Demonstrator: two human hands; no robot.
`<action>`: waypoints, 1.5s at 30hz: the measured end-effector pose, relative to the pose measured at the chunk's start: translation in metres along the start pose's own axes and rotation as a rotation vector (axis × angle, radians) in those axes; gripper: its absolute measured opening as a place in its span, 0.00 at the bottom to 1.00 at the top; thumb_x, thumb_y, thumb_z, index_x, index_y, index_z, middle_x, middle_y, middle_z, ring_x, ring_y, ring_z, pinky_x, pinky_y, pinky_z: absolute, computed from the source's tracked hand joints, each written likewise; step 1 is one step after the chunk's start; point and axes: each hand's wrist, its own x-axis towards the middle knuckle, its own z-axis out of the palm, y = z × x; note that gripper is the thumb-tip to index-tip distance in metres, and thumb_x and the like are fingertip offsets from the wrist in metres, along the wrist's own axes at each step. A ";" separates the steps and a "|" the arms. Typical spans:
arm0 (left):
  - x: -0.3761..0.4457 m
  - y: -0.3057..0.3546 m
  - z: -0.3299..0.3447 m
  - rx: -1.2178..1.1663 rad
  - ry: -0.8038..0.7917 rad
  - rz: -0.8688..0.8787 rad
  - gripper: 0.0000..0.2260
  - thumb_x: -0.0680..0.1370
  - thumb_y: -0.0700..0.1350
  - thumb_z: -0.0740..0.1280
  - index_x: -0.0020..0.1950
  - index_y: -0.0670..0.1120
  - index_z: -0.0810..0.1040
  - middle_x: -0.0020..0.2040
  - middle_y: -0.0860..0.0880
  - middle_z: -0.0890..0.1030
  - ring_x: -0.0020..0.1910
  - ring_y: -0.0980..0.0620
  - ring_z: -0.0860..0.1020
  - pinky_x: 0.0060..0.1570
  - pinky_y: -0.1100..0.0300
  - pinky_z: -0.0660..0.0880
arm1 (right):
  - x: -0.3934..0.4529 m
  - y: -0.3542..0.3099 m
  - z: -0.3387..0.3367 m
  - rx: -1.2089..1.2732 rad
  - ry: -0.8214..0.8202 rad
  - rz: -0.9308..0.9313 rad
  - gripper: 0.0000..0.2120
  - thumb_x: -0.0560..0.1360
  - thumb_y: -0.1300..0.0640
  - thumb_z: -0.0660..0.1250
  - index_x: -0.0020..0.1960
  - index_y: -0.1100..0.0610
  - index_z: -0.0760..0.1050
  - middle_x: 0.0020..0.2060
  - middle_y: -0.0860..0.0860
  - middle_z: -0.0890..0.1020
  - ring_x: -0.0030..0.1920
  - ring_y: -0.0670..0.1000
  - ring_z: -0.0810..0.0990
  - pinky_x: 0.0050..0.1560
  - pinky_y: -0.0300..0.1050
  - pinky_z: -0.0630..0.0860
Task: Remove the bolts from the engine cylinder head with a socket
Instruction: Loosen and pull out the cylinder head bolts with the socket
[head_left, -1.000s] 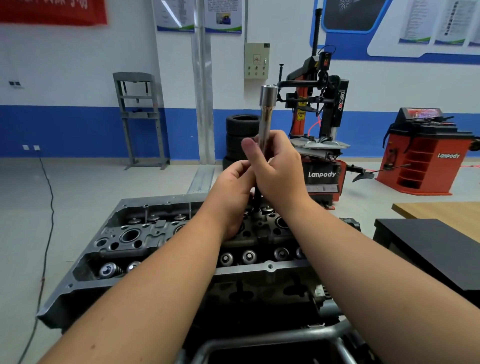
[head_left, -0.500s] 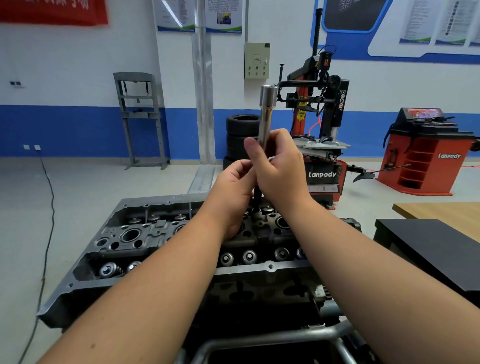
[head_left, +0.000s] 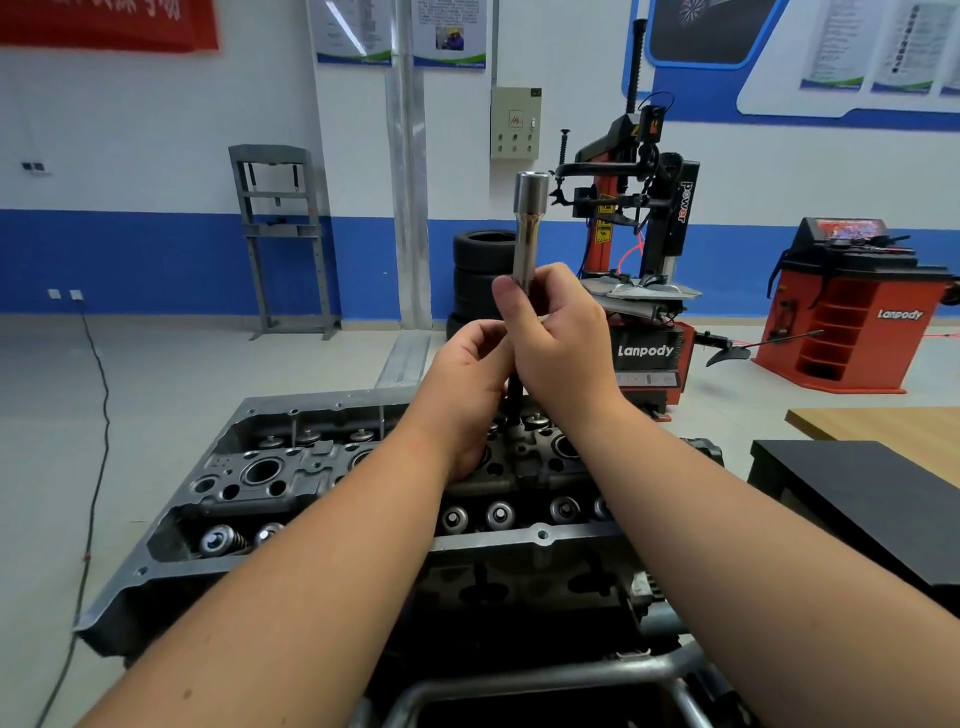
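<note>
Right hand (head_left: 558, 343) clamped round socket (head_left: 530, 228), thumb up along the shaft, socket upright with wide end on top. Left hand (head_left: 467, 384) just below and touching right hand, fingers curled round the dark shaft under the socket. Shaft runs straight down toward head (head_left: 322, 467), lower end hidden behind hands; cannot tell if seated on a bolt. Bolts themselves not made out.

Versus half a second ago: almost no change. Both hands same grip, socket same height and tilt, head unmoved.

Head sits low centre on a metal frame (head_left: 545, 675), valve springs (head_left: 218, 540) along near edge. Black tabletop (head_left: 857, 493) at right, wooden one (head_left: 893, 426) behind it.

Writing: "Lanpody" in white on tyre changer (head_left: 644, 291) base behind the hands, "power" down its black column. "Lanpody" again on red balancer (head_left: 862, 312) far right. Red banner (head_left: 109, 23) top left and wall posters (head_left: 400, 31) unreadable. Tyres (head_left: 480, 270) stacked behind socket, grey press frame (head_left: 283, 234) left, cable (head_left: 96, 415) across floor.
</note>
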 end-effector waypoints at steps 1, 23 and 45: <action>0.001 0.000 0.000 -0.002 -0.003 -0.008 0.11 0.83 0.52 0.68 0.58 0.46 0.81 0.53 0.46 0.86 0.52 0.46 0.81 0.55 0.44 0.79 | 0.000 0.000 0.001 0.014 -0.012 0.011 0.14 0.80 0.50 0.65 0.43 0.61 0.74 0.33 0.49 0.77 0.34 0.44 0.75 0.35 0.32 0.69; -0.001 0.003 -0.001 -0.003 -0.033 -0.015 0.11 0.85 0.53 0.65 0.59 0.49 0.82 0.54 0.47 0.87 0.50 0.51 0.84 0.47 0.60 0.80 | 0.000 -0.001 0.000 0.036 -0.082 0.023 0.17 0.80 0.45 0.63 0.45 0.59 0.76 0.35 0.48 0.78 0.36 0.43 0.76 0.38 0.34 0.71; 0.000 0.004 -0.002 -0.029 -0.017 -0.047 0.17 0.87 0.55 0.58 0.63 0.46 0.82 0.56 0.47 0.87 0.54 0.52 0.84 0.46 0.61 0.81 | 0.001 -0.001 0.003 -0.002 -0.082 0.032 0.19 0.82 0.48 0.57 0.47 0.61 0.79 0.40 0.54 0.82 0.41 0.47 0.78 0.41 0.35 0.72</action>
